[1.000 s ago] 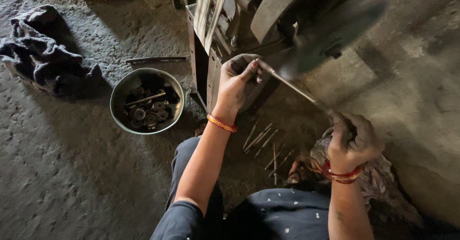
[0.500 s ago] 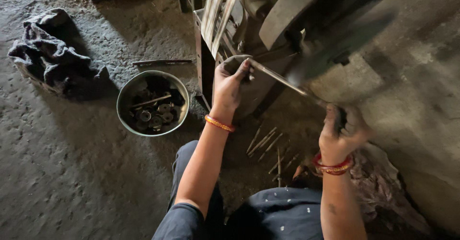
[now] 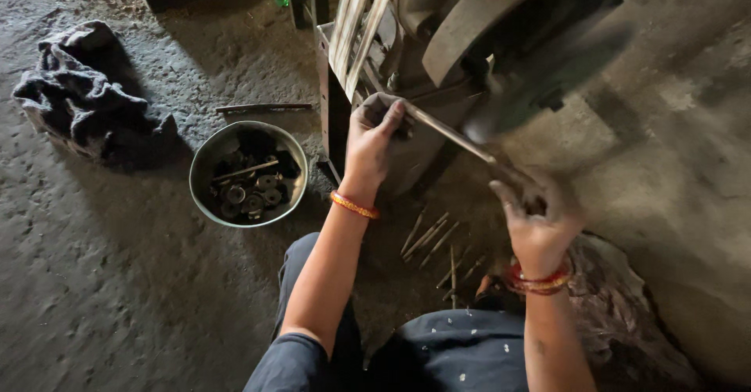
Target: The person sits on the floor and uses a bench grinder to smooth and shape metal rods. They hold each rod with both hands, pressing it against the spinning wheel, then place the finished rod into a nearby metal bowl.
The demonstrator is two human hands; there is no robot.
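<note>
Looking down from the head camera, I see my left hand [image 3: 374, 143] raised against the front of the dark machine [image 3: 469, 55], its fingers curled and pinching the upper end of a thin metal rod [image 3: 450, 135]. That rod runs on a slant, down and to the right, from the left hand across the machine's lower body to my right hand [image 3: 536, 218], which is closed in a fist around the rod's lower end; this hand is blurred, so I cannot tell exactly how the fingers lie. An orange bangle [image 3: 354, 205] sits on the left wrist and red bangles [image 3: 537, 281] on the right. Between my two forearms, on the gritty floor [image 3: 117, 298], lies a loose scatter of short metal rods [image 3: 434, 247], some touching, some apart, just in front of my knees in dark dotted cloth [image 3: 461, 353]. Left of the left arm stands a round metal bowl [image 3: 205, 157] holding small dark metal rings and pieces, with one thin bar lying across them. A flat metal strip [image 3: 264, 108] lies on the floor just beyond the bowl. Farther left, well apart from the bowl, a crumpled dark rag [image 3: 78, 95] is heaped on the floor. Pale slats [image 3: 356, 16] lean against the machine's upper left side.
</note>
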